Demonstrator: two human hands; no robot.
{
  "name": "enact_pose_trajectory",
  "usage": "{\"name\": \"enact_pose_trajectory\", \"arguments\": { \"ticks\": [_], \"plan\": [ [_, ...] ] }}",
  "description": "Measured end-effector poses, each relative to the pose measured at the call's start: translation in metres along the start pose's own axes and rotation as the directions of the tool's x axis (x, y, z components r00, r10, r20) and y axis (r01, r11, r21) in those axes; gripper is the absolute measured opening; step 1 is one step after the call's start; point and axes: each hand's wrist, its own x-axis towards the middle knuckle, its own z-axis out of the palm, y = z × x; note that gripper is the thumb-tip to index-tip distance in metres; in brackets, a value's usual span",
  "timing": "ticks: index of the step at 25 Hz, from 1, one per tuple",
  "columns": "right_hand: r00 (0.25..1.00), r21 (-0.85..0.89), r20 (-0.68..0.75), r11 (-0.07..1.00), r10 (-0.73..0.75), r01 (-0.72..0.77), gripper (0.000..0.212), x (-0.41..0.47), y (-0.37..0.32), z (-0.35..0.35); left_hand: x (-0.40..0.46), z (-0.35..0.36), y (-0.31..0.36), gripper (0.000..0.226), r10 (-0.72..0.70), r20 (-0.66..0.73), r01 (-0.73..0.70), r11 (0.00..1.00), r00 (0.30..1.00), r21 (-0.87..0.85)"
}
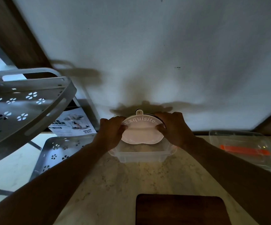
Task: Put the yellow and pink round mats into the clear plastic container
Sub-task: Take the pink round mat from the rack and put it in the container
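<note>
A pale pink round mat (140,133), printed with the word "Exquisite" and with a small hanging tab on top, is bent between both hands just above the clear plastic container (141,155). My left hand (111,131) grips its left edge and my right hand (173,127) grips its right edge. The mat's lower part dips into the container's opening. A dark edge shows behind the mat's upper right rim; I cannot tell what it is. No yellow mat is visible.
A grey perforated shelf rack (23,108) stands at the left, with a lower tier (57,153) and a product box (73,122) beside it. A clear lid with an orange strip (245,151) lies at the right. A dark wooden board (180,210) sits at the counter's near edge. A white wall is right behind.
</note>
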Motion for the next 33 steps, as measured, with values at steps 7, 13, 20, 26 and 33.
{"name": "enact_pose_trajectory", "arguments": {
  "ticks": [7, 13, 20, 26, 33],
  "plan": [
    [0.992, 0.089, -0.126, 0.996, -0.013, 0.024, 0.023, 0.000, 0.003, -0.004, 0.000, -0.007, 0.003, 0.022, 0.075, -0.097, -0.072, 0.997, 0.992, 0.034],
    [0.999, 0.010, -0.039, 1.000, -0.021, 0.022, 0.020, 0.005, 0.004, 0.006, 0.006, 0.000, -0.001, 0.025, 0.070, -0.001, -0.070, 0.995, 0.998, 0.069],
    [0.999, -0.057, -0.034, 0.998, -0.008, 0.006, 0.015, 0.007, 0.001, 0.005, 0.006, 0.002, -0.004, 0.025, 0.056, -0.013, -0.054, 0.995, 0.998, 0.087],
    [0.999, -0.095, -0.017, 0.995, -0.028, 0.026, 0.019, 0.008, -0.001, 0.004, 0.010, 0.000, -0.002, 0.022, 0.106, -0.029, -0.100, 0.980, 0.994, 0.175],
    [0.998, -0.205, -0.058, 0.979, -0.024, 0.012, 0.023, 0.011, -0.004, -0.001, 0.015, -0.005, 0.000, 0.023, 0.121, -0.042, -0.111, 0.974, 0.992, 0.199]
  ]
}}
